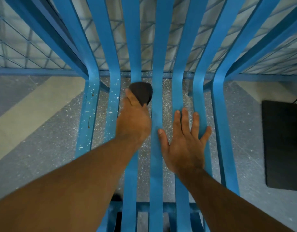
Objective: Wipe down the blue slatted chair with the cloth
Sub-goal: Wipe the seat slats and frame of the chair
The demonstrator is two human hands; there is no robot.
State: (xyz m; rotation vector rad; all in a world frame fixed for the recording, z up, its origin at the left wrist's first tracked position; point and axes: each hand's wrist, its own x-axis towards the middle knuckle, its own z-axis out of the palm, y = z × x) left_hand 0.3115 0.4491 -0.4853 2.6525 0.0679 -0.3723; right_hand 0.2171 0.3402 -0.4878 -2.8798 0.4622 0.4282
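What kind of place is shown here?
Hard to say; perhaps a balcony or utility area: a speckled stone floor, a blue wire-mesh panel behind the blue slatted chair, a dark mat.

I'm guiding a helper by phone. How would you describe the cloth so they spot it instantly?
Start with the blue slatted chair that fills the view, and follow its third seat slat from the left up to the bend. There the left hand grips the cloth, a dark grey-brown wad, the only dark, soft thing on the bright blue slats.
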